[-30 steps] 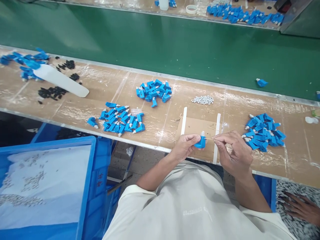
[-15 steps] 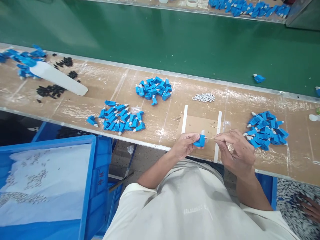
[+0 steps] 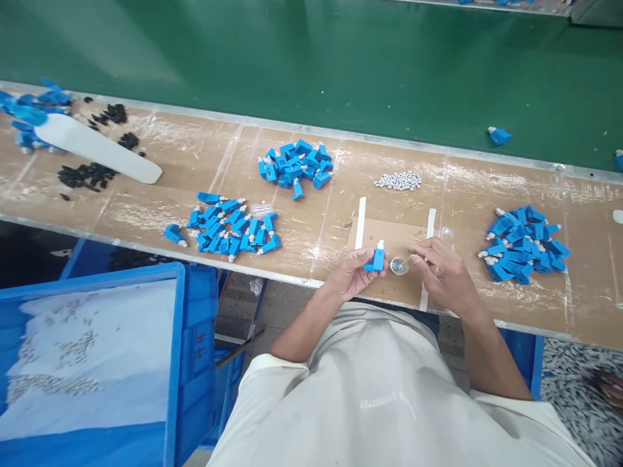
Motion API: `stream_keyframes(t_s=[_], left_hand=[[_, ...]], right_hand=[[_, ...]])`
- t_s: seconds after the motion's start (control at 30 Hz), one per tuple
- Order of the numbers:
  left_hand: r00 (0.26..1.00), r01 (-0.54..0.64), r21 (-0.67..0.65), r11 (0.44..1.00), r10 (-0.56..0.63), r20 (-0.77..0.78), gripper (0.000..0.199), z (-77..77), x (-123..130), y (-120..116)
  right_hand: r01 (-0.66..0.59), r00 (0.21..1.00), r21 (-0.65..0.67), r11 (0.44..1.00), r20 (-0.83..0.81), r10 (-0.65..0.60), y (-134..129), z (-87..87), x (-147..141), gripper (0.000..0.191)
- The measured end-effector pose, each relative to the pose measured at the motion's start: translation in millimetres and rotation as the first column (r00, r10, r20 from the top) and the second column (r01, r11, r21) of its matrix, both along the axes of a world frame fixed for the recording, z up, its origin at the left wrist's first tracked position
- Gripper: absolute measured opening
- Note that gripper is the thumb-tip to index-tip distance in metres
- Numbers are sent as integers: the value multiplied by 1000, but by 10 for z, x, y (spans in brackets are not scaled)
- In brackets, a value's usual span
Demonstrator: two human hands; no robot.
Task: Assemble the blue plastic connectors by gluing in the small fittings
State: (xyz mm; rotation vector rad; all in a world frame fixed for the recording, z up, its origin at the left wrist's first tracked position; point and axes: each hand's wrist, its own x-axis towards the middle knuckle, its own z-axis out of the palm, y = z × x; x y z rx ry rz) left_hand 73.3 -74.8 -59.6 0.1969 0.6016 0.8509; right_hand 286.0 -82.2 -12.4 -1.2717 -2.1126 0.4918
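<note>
Blue connector [image 3: 376, 259] with a white tip sits upright in the left hand [image 3: 351, 275], pinched between thumb and fingers just above the near edge of the bench [image 3: 311, 227]. Beside it, the right hand [image 3: 440, 272] pinches a thin stick [image 3: 405, 261] whose far end dips into a small clear dish [image 3: 398, 266] lying on the cardboard pad [image 3: 389, 243]. This pad is framed by two white strips, and the dish lies between both hands, close to the connector but apart from it. Right of the hands lies a heap of blue connectors [image 3: 525, 243]; two more blue heaps [image 3: 233, 228] [image 3: 294, 165] lie to the left, well apart. A small cluster of grey pieces [image 3: 398, 181] rests farther back, near the green belt [image 3: 311, 65]. A blue crate [image 3: 97, 363] stands below the bench on the left.
</note>
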Motion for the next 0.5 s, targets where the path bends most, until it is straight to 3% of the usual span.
stream_keyframes(t_s=[0.1, 0.23, 0.37, 0.5], left_hand=[[1000, 10, -35, 999, -10, 6, 21, -24, -33, 6], [998, 1, -20, 1000, 0, 65, 26, -48, -39, -7], [997, -34, -13, 999, 35, 68, 34, -72, -12, -38], [997, -62, 8, 998, 61, 51, 43, -75, 20, -70]], right_hand=[[117, 991, -16, 993, 61, -116, 234, -12, 130, 26], [290, 937, -95, 952, 229, -263, 845, 11, 302, 22], [355, 881, -147, 923, 382, -278, 1397, -15, 294, 19], [372, 848, -151, 916, 455, -270, 1573, -76, 180, 17]])
